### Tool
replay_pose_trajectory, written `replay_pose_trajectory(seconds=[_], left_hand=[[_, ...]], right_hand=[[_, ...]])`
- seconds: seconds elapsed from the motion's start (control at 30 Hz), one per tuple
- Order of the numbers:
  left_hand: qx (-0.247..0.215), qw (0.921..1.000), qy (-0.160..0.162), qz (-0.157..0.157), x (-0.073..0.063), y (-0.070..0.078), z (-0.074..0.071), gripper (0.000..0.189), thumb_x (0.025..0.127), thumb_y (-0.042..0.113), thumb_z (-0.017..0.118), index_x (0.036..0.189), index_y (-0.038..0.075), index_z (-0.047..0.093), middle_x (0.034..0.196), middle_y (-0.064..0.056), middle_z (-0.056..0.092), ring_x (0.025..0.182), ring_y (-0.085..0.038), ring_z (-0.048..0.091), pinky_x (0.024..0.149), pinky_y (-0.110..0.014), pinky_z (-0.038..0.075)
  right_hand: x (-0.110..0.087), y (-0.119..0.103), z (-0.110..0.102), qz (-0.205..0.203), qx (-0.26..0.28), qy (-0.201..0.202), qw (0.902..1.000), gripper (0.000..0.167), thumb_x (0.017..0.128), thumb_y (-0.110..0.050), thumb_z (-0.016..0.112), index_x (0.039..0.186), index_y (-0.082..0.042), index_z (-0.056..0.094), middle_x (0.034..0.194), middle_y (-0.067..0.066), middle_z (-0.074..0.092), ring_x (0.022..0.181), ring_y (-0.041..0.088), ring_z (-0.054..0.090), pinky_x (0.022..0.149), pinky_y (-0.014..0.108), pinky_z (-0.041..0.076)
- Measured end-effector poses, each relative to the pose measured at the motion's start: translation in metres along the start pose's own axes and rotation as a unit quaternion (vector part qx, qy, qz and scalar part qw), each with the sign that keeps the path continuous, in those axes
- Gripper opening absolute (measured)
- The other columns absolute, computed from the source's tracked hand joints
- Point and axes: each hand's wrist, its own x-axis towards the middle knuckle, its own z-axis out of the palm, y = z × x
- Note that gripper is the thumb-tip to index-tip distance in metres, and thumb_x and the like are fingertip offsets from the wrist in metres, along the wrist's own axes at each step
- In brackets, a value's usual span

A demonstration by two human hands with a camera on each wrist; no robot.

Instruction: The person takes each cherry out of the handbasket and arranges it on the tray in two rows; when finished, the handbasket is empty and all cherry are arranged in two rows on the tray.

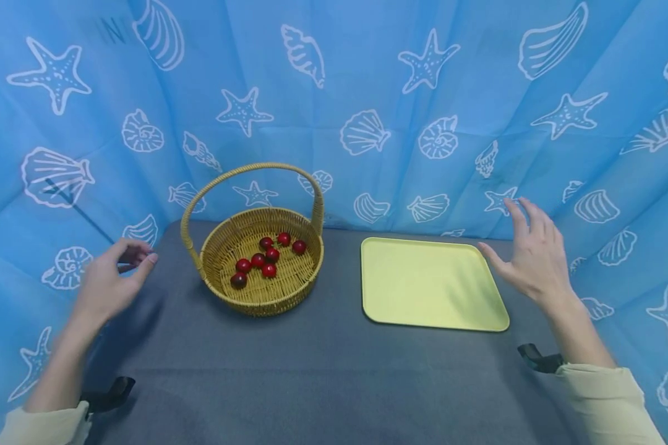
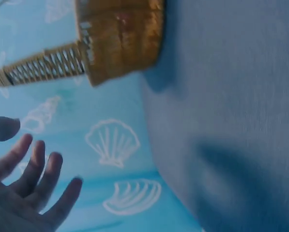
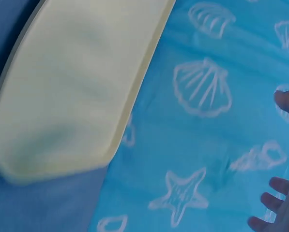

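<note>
A round wicker basket (image 1: pixel 261 303) with a tall arched handle stands left of centre in the head view, several dark red cherry-like fruits (image 1: pixel 272 254) lying on its bottom. To its right lies a flat pale yellow tray (image 1: pixel 423 281) with nothing on it. My left hand (image 1: pixel 111 275) hovers left of the basket, fingers loosely bent and holding nothing. Over by the tray's right edge my right hand (image 1: pixel 534 256) is raised, fingers spread and apart from the tray. The left wrist view shows the basket's side (image 2: pixel 122 41) beyond the left fingers.
A grey cloth (image 1: pixel 312 383) covers the table. Behind and at both sides hangs a blue curtain (image 1: pixel 339 80) printed with white shells and starfish. Each wrist wears a black strap (image 1: pixel 540 358) by a rolled cream sleeve.
</note>
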Motion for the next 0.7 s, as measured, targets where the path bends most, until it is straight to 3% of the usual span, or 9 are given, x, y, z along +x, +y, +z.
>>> replay_pose_trajectory(seconds=[0.07,0.1,0.23,0.37,0.53,0.7], left_hand=[[-0.01,0.9998,-0.017,-0.009,-0.005,0.004,0.002,0.02,0.107,0.019,0.068,0.114,0.001,0.07,0.096,-0.014,0.071,0.083,0.016,0.052,0.076,-0.003,0.046],[-0.019,0.9994,-0.027,-0.009,-0.008,0.007,0.003,0.018,0.107,0.019,0.068,0.111,0.002,0.07,0.092,-0.011,0.07,0.081,0.016,0.052,0.073,-0.002,0.045],[-0.048,0.9966,-0.066,-0.009,-0.018,0.016,0.009,0.013,0.107,0.019,0.069,0.108,0.006,0.074,0.087,-0.004,0.072,0.077,0.009,0.06,0.065,-0.011,0.05],[-0.072,0.993,-0.092,-0.02,-0.027,0.024,0.017,0.014,0.107,0.019,0.069,0.111,0.007,0.074,0.094,-0.01,0.075,0.077,0.002,0.066,0.061,-0.018,0.053],[-0.109,0.9863,-0.115,-0.047,-0.038,0.032,0.028,0.024,0.108,0.021,0.069,0.124,0.004,0.073,0.111,-0.021,0.078,0.082,0.002,0.071,0.067,-0.021,0.061],[-0.148,0.9751,-0.146,-0.077,-0.044,0.037,0.039,0.033,0.108,0.02,0.068,0.136,0.002,0.068,0.121,-0.025,0.076,0.085,0.0,0.074,0.072,-0.028,0.068]], right_hand=[[0.004,-0.012,0.006,-0.012,0.022,0.003,0.9997,0.093,0.09,-0.045,0.077,0.166,-0.009,0.038,0.162,0.033,0.045,0.143,0.061,0.045,0.104,0.083,0.042],[0.007,-0.019,0.009,-0.016,0.033,0.002,0.9993,0.092,0.089,-0.041,0.079,0.166,-0.009,0.038,0.16,0.033,0.047,0.14,0.06,0.047,0.101,0.083,0.044],[0.015,-0.048,0.021,-0.022,0.086,-0.013,0.996,0.086,0.09,-0.03,0.081,0.163,-0.008,0.042,0.153,0.029,0.056,0.135,0.054,0.055,0.092,0.077,0.052],[0.025,-0.076,0.035,-0.029,0.15,-0.033,0.9878,0.077,0.094,-0.024,0.08,0.16,-0.007,0.045,0.147,0.025,0.062,0.131,0.046,0.06,0.089,0.068,0.057],[0.039,-0.109,0.049,-0.046,0.237,-0.066,0.9681,0.064,0.097,-0.015,0.08,0.153,-0.004,0.052,0.135,0.023,0.07,0.124,0.042,0.068,0.097,0.061,0.062],[0.051,-0.141,0.059,-0.051,0.315,-0.131,0.9385,0.05,0.101,-0.014,0.077,0.146,-0.005,0.058,0.13,0.021,0.073,0.118,0.041,0.073,0.097,0.059,0.066]])
